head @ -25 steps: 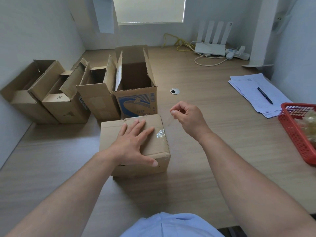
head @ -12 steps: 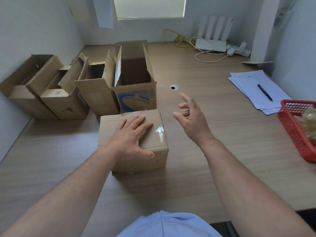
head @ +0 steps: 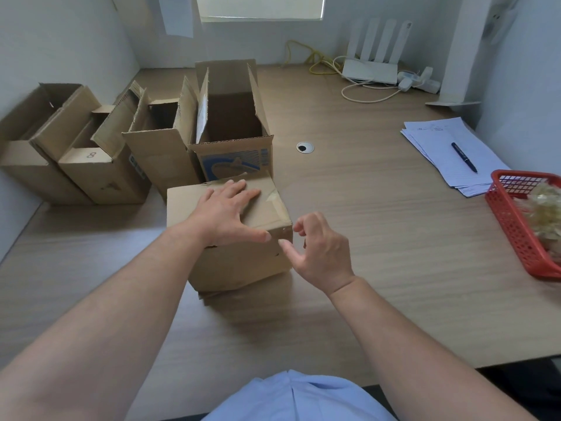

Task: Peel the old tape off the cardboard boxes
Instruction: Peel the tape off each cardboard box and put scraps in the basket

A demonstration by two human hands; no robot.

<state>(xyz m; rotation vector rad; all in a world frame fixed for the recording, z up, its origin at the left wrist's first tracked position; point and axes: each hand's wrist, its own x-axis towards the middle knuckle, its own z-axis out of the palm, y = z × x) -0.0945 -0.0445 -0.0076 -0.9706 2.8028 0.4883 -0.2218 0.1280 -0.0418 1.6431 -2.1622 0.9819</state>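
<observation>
A closed brown cardboard box (head: 243,262) sits on the wooden desk in front of me. My left hand (head: 227,214) lies flat on its top with the fingers spread. A scrap of clear tape (head: 271,196) clings to the top near the right edge. My right hand (head: 318,247) hovers at the box's near right corner, fingers loosely curled and thumb out, holding nothing.
Several open cardboard boxes (head: 230,132) stand in a row behind and to the left. A red basket (head: 516,232) with crumpled tape sits at the right edge. Papers with a pen (head: 464,157) lie beyond it. A router (head: 370,71) and cables are at the back.
One second ago my right hand pinched a strip of tape above the box. It then opened and dropped down to the box's near right corner. My left hand stayed on the box.
</observation>
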